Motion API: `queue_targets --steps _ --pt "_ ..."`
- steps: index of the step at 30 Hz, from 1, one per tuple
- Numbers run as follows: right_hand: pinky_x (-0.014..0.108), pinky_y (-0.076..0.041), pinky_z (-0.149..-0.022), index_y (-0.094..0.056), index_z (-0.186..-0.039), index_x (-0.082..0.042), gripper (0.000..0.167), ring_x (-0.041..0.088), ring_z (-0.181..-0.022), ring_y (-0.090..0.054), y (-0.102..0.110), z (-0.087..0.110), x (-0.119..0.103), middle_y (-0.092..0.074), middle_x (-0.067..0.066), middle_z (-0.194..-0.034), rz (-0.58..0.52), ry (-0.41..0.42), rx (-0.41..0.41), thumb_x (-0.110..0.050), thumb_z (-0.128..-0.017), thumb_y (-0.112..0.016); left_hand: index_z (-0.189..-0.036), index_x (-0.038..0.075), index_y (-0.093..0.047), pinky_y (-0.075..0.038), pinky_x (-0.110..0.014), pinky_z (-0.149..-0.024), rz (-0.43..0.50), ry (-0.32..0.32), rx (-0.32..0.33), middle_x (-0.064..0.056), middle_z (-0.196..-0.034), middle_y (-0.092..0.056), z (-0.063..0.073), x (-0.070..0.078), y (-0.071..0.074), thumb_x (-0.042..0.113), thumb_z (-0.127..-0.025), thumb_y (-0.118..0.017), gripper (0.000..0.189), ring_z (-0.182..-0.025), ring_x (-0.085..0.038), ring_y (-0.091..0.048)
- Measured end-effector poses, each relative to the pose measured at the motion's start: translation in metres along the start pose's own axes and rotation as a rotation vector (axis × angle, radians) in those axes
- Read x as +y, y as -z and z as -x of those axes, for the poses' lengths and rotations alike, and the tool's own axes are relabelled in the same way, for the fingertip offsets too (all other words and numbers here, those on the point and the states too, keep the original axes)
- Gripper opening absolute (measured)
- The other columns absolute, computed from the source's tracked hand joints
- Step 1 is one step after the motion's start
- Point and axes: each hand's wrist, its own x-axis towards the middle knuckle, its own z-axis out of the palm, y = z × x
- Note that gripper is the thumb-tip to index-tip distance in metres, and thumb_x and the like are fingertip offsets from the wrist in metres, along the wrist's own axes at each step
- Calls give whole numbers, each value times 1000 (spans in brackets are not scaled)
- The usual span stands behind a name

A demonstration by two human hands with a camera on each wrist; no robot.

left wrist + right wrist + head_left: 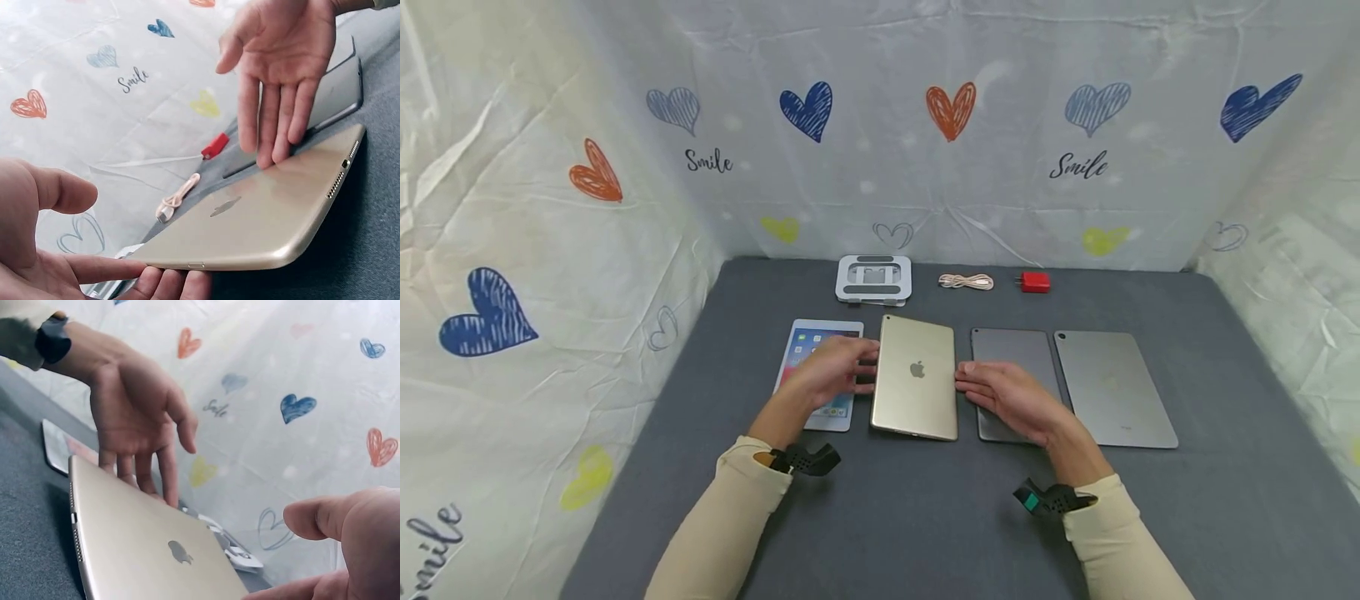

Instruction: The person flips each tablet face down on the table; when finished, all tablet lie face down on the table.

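A gold tablet [916, 392], back side up with an apple logo, lies between my two hands. My left hand [831, 367] touches its left long edge with the fingertips, thumb lifted away, as the left wrist view shows. Along the opposite edge, the extended fingers of my right hand [1011, 396] meet the tablet, its thumb also off it. In the right wrist view the gold tablet [137, 531] sits slightly tilted above the cloth. Beneath my left hand is a white tablet [835, 423] with its screen lit. A dark grey tablet [1011, 343] lies partly hidden under my right hand.
A silver-grey tablet [1116, 387] lies face down at the far right of the row. Behind the row are a folded silver stand [874, 292], a coiled pale cable [966, 282] and a red charger plug [1035, 282]. A printed white curtain [880, 167] encloses the grey table [910, 517].
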Motion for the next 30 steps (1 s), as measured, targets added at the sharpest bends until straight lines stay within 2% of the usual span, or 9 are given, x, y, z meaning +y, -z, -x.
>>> queue_targets --steps 8,15,21,30 --pt "50 -27 -137 -20 -167 15 71 44 -165 -30 4 2 0 -26 32 -176 27 -9 23 -30 -119 -47 -152 -5 -55 -63 -51 -106 -97 3 13 -22 -151 -54 -4 -6 -7 27 -112 -59 51 -132 -36 -62" --pt "49 -27 -137 -21 -168 13 70 43 -166 -29 5 2 0 -26 31 -177 33 -23 34 -30 -119 -47 -156 -5 -54 -61 -53 -111 -177 3 -5 -22 -166 -48 -6 -10 -12 28 -112 -60 55 -144 -40 -57" --pt "49 -27 -137 -20 -168 14 71 43 -166 -30 5 4 -1 -27 30 -177 33 -26 41 -30 -119 -48 -153 -7 -56 -61 -53 -110 -211 -9 22 -21 -165 -50 -4 -9 -18 29 -112 -62 56 -147 -43 -55" --pt "48 -28 -136 -21 -168 14 72 43 -165 -31 5 5 0 -28 30 -177 42 -19 38 -31 -119 -49 -151 -9 -57 -62 -52 -108 -231 -30 44 -23 -162 -53 -1 -7 -23 26 -113 -60 52 -144 -43 -59"
